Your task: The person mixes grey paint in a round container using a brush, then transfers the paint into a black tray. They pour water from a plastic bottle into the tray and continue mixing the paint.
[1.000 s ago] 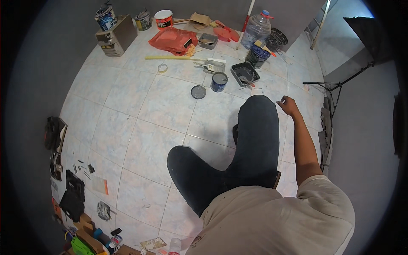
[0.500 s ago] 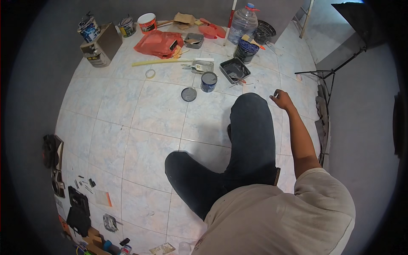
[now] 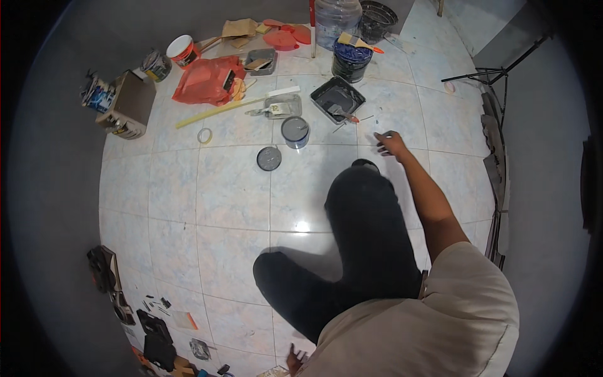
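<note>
My right hand (image 3: 391, 145) reaches forward over the tiles beside my raised knee, fingers apart and holding nothing. Nearest to it is a paintbrush (image 3: 343, 112) with an orange-tipped handle, resting in a black paint tray (image 3: 319, 101) with dark grey paint. An open can of grey paint (image 3: 295, 133) stands left of the tray, a stick in it, and its round lid (image 3: 269, 158) lies in front. At the lower edge shows my left hand (image 3: 295, 359), empty, its fingers spread near the floor; its arm is hidden behind my torso.
Behind the tray stands a dark bucket (image 3: 350, 65) with a brush across its top, beside a large water bottle (image 3: 337, 25). A tripod stand (image 3: 493, 74) is at the right. A red plastic bag (image 3: 204, 81) and a cardboard box (image 3: 129, 103) sit back left. An open black case (image 3: 157, 339) lies lower left.
My view has shifted, and my body leans further forward. The right hand has moved left toward the paint tray, its fingers opening out. My left hand has come into view at the bottom.
</note>
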Action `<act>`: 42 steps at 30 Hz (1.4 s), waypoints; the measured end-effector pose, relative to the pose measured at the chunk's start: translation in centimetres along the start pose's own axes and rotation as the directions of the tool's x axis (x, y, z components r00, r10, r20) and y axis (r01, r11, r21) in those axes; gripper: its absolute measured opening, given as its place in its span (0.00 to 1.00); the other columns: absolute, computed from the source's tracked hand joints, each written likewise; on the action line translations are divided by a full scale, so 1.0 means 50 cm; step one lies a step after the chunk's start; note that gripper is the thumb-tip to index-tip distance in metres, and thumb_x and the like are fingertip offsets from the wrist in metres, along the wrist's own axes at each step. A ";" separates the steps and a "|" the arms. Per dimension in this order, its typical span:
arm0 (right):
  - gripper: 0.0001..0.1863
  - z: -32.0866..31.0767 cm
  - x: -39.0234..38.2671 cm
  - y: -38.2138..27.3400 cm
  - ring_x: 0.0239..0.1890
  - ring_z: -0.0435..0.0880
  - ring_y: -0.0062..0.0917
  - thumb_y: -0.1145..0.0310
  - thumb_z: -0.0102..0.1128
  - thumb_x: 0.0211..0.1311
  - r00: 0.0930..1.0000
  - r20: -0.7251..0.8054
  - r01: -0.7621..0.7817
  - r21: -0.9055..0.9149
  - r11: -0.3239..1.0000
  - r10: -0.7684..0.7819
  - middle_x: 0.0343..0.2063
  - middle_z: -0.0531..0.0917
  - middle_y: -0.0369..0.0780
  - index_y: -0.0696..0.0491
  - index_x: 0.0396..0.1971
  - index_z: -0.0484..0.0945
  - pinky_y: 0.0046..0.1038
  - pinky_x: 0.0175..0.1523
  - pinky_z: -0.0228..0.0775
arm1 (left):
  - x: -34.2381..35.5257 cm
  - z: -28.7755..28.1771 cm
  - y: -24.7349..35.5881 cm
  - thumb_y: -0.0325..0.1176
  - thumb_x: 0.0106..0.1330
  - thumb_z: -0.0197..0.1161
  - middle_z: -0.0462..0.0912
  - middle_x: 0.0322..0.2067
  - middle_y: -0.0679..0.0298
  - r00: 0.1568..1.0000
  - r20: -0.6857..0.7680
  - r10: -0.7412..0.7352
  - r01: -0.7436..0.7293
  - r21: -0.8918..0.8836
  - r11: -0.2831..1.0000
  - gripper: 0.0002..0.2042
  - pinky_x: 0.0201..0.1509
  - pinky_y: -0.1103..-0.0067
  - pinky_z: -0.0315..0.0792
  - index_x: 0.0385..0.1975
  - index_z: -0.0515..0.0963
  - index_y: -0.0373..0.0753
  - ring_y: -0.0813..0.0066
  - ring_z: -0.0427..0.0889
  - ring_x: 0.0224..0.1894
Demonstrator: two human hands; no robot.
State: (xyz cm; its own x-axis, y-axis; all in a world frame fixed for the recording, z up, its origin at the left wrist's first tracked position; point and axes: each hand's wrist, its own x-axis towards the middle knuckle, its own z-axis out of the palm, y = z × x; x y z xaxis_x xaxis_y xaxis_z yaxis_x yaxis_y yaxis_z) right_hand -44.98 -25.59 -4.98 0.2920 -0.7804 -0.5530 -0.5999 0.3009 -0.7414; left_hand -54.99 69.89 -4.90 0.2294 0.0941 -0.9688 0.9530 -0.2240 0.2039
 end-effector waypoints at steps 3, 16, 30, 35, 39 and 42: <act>0.37 0.110 0.116 -0.016 0.33 0.90 0.33 0.49 0.80 0.60 0.999 0.002 0.039 0.213 0.976 -0.040 0.38 0.87 0.48 0.60 0.54 0.70 0.36 0.34 0.86 | 0.041 0.033 0.202 0.32 0.71 0.69 0.86 0.38 0.56 0.939 -0.315 0.135 -0.147 -0.016 0.989 0.23 0.24 0.72 0.78 0.63 0.71 0.40 0.62 0.88 0.32; 0.11 0.043 0.308 -0.186 0.28 0.84 0.48 0.69 0.73 0.59 0.817 -0.074 0.531 -0.289 0.797 -0.572 0.27 0.85 0.49 0.60 0.33 0.83 0.39 0.36 0.76 | -0.104 0.854 0.936 0.38 0.69 0.73 0.85 0.51 0.48 0.609 -0.019 0.793 -0.569 0.686 0.454 0.27 0.46 0.74 0.81 0.63 0.74 0.32 0.64 0.87 0.47; 0.09 -0.058 0.402 -0.281 0.38 0.86 0.40 0.69 0.70 0.62 0.653 0.308 0.678 -0.645 0.353 -0.692 0.34 0.83 0.44 0.56 0.36 0.80 0.42 0.42 0.80 | 0.043 1.165 1.006 0.31 0.63 0.78 0.85 0.55 0.51 0.613 0.164 0.773 -0.642 0.673 0.367 0.30 0.55 0.66 0.81 0.63 0.76 0.32 0.58 0.87 0.53; 0.14 -0.046 0.392 -0.272 0.41 0.87 0.38 0.67 0.72 0.61 0.717 0.226 0.585 -0.710 0.392 -0.660 0.37 0.85 0.43 0.56 0.44 0.81 0.40 0.41 0.81 | 0.040 1.213 1.039 0.28 0.57 0.81 0.80 0.62 0.50 0.468 0.190 0.863 -0.717 0.653 0.245 0.37 0.61 0.63 0.77 0.67 0.72 0.33 0.56 0.83 0.59; 0.29 -0.045 0.378 -0.269 0.42 0.87 0.40 0.65 0.74 0.59 0.718 0.102 0.541 -0.704 0.460 -0.688 0.42 0.84 0.44 0.55 0.60 0.77 0.39 0.42 0.82 | 0.062 1.237 1.061 0.31 0.50 0.85 0.74 0.66 0.50 0.369 0.238 0.899 -0.756 0.639 0.141 0.47 0.65 0.59 0.74 0.71 0.65 0.34 0.52 0.77 0.64; 0.35 -0.036 0.375 -0.273 0.44 0.87 0.41 0.64 0.75 0.58 0.741 0.060 0.511 -0.697 0.503 -0.669 0.46 0.83 0.46 0.55 0.66 0.73 0.39 0.43 0.82 | 0.072 1.251 1.072 0.32 0.47 0.86 0.71 0.68 0.49 0.330 0.259 0.908 -0.753 0.652 0.088 0.51 0.68 0.56 0.70 0.73 0.63 0.35 0.50 0.73 0.68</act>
State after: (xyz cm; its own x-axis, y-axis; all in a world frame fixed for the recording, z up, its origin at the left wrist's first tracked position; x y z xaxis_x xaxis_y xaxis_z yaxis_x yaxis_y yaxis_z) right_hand -32.67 -45.29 -4.54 0.6623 -0.7465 0.0638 -0.6718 -0.6294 -0.3906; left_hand -15.44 -2.44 -6.27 0.8897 -0.4233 -0.1712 -0.2181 -0.7233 0.6552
